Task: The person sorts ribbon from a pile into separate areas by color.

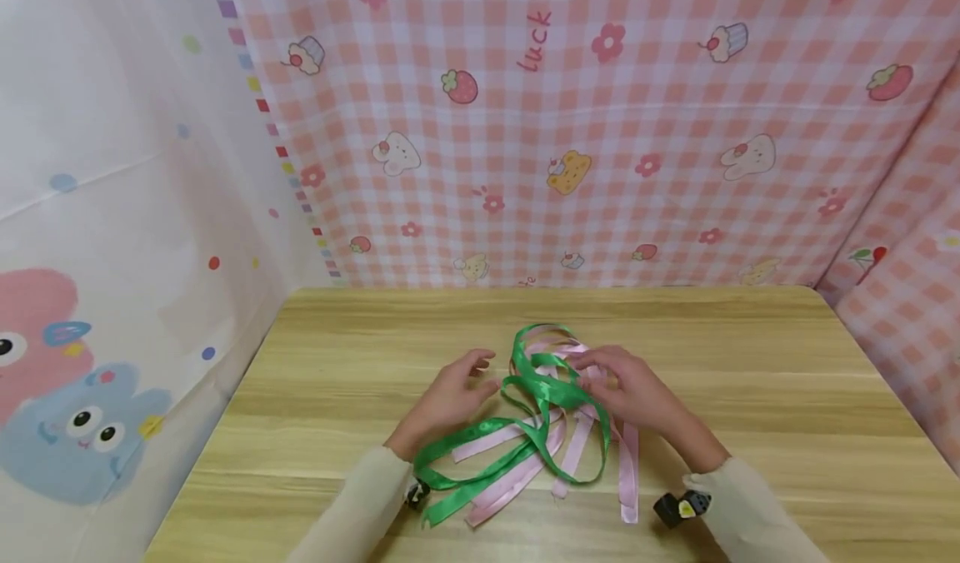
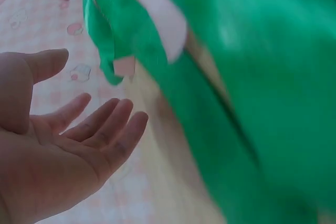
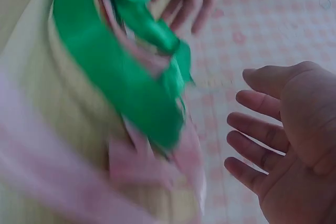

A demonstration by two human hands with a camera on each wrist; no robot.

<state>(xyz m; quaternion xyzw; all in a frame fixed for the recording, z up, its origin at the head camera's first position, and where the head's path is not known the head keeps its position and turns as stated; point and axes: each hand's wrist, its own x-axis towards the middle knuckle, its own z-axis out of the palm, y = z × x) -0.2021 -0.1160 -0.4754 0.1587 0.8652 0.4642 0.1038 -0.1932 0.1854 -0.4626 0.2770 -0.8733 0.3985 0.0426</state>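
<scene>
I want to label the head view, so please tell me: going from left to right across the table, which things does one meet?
Left hand → green ribbon → right hand, all on the wooden table. The pink ribbons overlap the green one, so their place is unclear.

- Head cam: high, looks fwd and down over wooden table toward pink gingham backdrop.
- L wrist cam: v. close, palm side.
- R wrist cam: same, close.
- All share green ribbon.
</scene>
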